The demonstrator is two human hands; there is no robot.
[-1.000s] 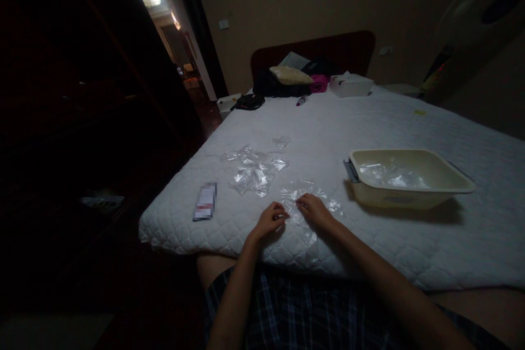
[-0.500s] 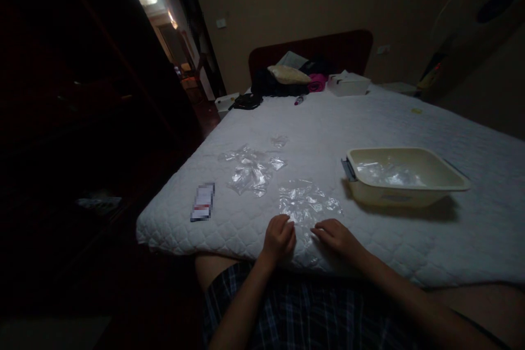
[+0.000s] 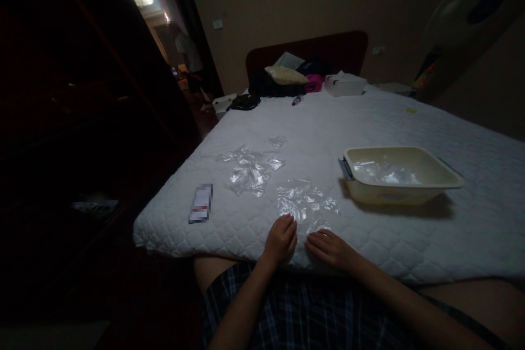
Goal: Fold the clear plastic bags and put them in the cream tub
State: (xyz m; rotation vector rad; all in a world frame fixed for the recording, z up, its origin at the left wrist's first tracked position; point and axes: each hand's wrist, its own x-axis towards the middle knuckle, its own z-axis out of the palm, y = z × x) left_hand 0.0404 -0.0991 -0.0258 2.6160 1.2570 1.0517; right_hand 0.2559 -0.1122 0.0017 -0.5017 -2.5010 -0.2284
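I sit at the foot of a bed with a white quilted cover (image 3: 369, 126). My left hand (image 3: 281, 239) rests knuckles-up near the mattress edge, fingers curled on the near end of a clear plastic bag (image 3: 305, 205). My right hand (image 3: 328, 247) lies beside it, fingers extended and pressed down on the same plastic. A second heap of crumpled clear bags (image 3: 248, 169) lies further left. To the right stands a cream plastic basin (image 3: 400, 175) with clear plastic inside.
A small dark-and-white packet (image 3: 200, 203) lies near the bed's left edge. Clothes, a pillow (image 3: 286, 74) and a white box (image 3: 345, 85) sit by the headboard. A person stands in the lit doorway (image 3: 186, 57). A fan (image 3: 467, 16) is at right.
Both hands have slid back toward me along the plastic bag, from its middle to the mattress edge. A person has appeared in the doorway.
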